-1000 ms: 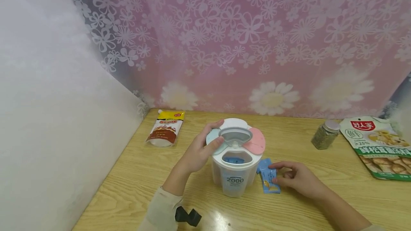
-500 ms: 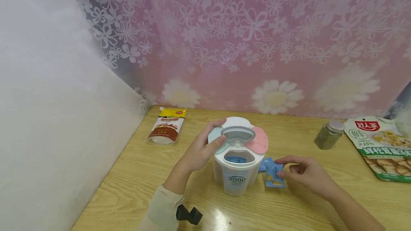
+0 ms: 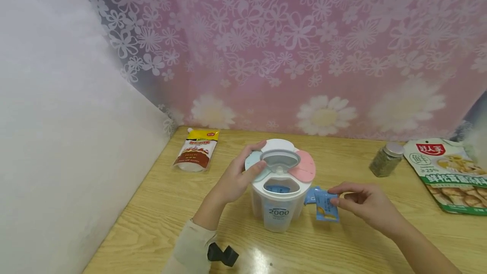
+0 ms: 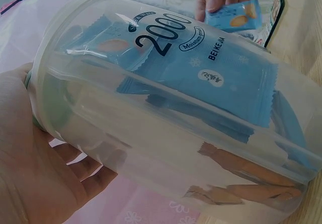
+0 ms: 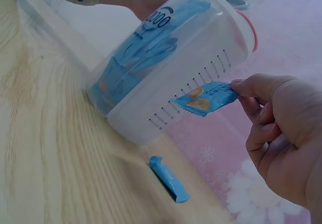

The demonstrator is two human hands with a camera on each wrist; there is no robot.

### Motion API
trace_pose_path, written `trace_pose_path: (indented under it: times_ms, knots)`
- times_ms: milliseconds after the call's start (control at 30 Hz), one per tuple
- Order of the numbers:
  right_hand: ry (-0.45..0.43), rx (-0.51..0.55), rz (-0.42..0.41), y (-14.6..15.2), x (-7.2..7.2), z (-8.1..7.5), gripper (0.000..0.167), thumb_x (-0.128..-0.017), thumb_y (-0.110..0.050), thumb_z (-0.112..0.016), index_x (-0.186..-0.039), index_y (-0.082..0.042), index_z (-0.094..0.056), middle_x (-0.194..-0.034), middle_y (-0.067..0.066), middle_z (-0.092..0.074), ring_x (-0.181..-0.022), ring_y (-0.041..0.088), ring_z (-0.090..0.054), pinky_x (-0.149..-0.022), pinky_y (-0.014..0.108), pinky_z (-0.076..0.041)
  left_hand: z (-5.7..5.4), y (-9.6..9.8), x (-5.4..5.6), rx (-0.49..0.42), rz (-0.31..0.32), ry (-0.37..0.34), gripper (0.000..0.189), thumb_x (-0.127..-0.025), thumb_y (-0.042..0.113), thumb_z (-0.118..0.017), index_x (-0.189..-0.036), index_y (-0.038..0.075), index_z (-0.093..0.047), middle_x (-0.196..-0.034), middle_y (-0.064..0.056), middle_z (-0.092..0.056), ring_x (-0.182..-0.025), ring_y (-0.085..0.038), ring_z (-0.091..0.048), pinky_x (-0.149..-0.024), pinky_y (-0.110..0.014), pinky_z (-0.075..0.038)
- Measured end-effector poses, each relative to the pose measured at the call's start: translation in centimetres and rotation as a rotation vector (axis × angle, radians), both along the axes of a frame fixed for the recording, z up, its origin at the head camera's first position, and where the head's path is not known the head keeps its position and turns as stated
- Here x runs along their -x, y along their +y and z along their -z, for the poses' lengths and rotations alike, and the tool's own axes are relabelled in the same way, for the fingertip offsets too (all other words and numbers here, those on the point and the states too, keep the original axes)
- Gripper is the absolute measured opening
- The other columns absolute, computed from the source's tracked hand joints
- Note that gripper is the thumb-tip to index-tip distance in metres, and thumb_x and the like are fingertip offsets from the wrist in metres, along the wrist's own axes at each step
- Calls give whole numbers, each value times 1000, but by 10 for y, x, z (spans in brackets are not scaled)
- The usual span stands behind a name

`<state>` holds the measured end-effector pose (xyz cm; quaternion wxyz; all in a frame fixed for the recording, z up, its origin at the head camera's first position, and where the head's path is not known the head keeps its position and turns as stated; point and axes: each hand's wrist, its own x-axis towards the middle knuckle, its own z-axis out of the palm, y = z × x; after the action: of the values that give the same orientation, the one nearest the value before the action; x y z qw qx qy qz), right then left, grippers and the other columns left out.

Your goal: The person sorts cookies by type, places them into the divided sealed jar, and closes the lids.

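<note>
A clear storage container (image 3: 277, 219) stands upright on the table, its white lid split into coloured flaps. The front flap (image 3: 279, 160) is raised, baring a compartment with blue snack packets (image 4: 211, 78) inside. My left hand (image 3: 236, 179) grips the container at its upper left side, thumb on the lid. To the right of the container, my right hand (image 3: 370, 208) pinches a small blue cracker packet (image 3: 326, 207) by its upper edge, lifted off the table. Another blue packet (image 5: 168, 179) lies on the tabletop beside the container. Brown-wrapped sticks (image 4: 251, 168) sit in a neighbouring compartment.
The wooden table (image 3: 152, 223) carries a yellow and white spouted pouch (image 3: 196, 150) at the back left. A glass jar of dried herbs (image 3: 386, 160) and a large green-white bag (image 3: 449, 174) lie at the right. A floral curtain (image 3: 266, 54) hangs behind.
My right hand has picked the cracker packet up off the table and moved slightly right with it. My left hand keeps its hold on the container.
</note>
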<state>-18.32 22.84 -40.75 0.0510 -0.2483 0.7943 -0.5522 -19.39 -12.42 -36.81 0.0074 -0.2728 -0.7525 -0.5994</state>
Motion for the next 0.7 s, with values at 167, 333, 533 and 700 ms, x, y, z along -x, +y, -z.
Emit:
trace_pose_path:
  times_ms: [167,333,533,700]
  knots:
    - [-30,25,38,0,-6,-12,19,-94,-1,-66,-112,1,-71,-94,-16,-68,-51,26,-31,-43,34,-35,0,0,-1,6,-3,-5,53,-104,36,-52,-151,15,-38,-162,0,-34,-138,-23,-49,-110,-41,-44]
    - [41,51,31,-1,-10,-20,19,-92,5,-65,-109,2,-72,-92,-13,-68,-51,25,-32,-42,34,-35,0,1,-2,11,-11,-8,52,-104,36,-53,-150,16,-39,-162,2,-34,-139,-21,-47,-110,-43,-43]
    - [92,110,-27,-3,-13,-28,21,-91,12,-62,-107,2,-72,-97,-6,-70,-52,23,-35,-42,33,-35,-1,1,-2,7,-3,-4,52,-104,33,-52,-151,16,-38,-162,1,-33,-140,-22,-46,-110,-43,-42]
    - [138,206,-110,-6,-15,-34,28,-89,20,-57,-107,5,-71,-99,-3,-70,-55,21,-35,-44,33,-34,0,1,-2,5,-6,-6,52,-104,33,-52,-151,16,-38,-162,2,-33,-140,-22,-46,-110,-43,-43]
